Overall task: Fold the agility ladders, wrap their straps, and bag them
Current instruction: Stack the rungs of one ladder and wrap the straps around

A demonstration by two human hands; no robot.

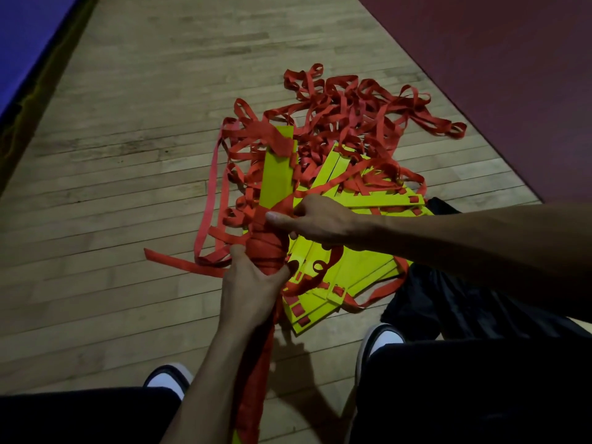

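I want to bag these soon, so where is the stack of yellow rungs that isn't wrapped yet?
In the head view, the loose yellow rungs lie fanned on the wooden floor right of centre, under the right hand, beside the wrapped bundle.

woven cloth straps (349, 104), plastic rungs (277, 174), wooden floor (128, 155)

Left hand (253, 283): forearm enters from below, fingers and thumb curled in a firm grip. Right hand (320, 219): forearm enters from the right, thumb extended leftward, fingers curled in a pinch just above the left hand.
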